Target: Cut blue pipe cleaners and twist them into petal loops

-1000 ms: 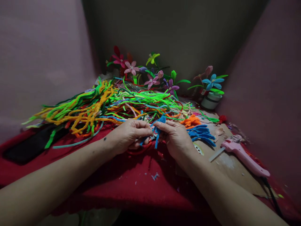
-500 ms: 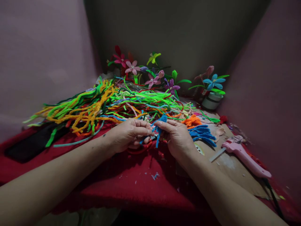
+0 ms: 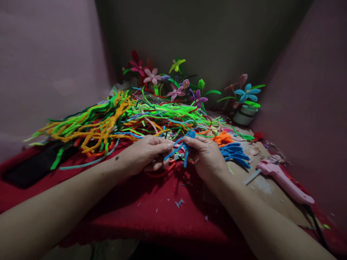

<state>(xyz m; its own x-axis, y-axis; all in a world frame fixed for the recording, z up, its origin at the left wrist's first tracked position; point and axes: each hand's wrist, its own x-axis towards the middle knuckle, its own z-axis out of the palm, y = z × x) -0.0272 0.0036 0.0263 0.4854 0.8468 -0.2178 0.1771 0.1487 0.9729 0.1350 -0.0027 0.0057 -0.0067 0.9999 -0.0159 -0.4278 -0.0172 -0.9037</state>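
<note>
Both hands meet at the middle of a red cloth (image 3: 162, 213). My left hand (image 3: 145, 155) pinches one end of a bent blue pipe cleaner (image 3: 182, 148). My right hand (image 3: 207, 157) pinches the same blue pipe cleaner near its looped top, fingers pressed together. A small metal piece shows between the hands, under the blue strand. Right of my right hand lie several bent blue pieces (image 3: 235, 152) and an orange bundle (image 3: 222, 138).
A big heap of green, orange and mixed pipe cleaners (image 3: 108, 121) spreads behind the hands. Finished pipe-cleaner flowers (image 3: 173, 85) stand at the back, one blue flower in a small pot (image 3: 244, 113). A pink glue gun (image 3: 282, 182) lies on cardboard at right. A dark flat object (image 3: 32, 168) lies at left.
The two hands drew slightly apart, and the blue pipe cleaner now stretches more between them. The view shifted a little.
</note>
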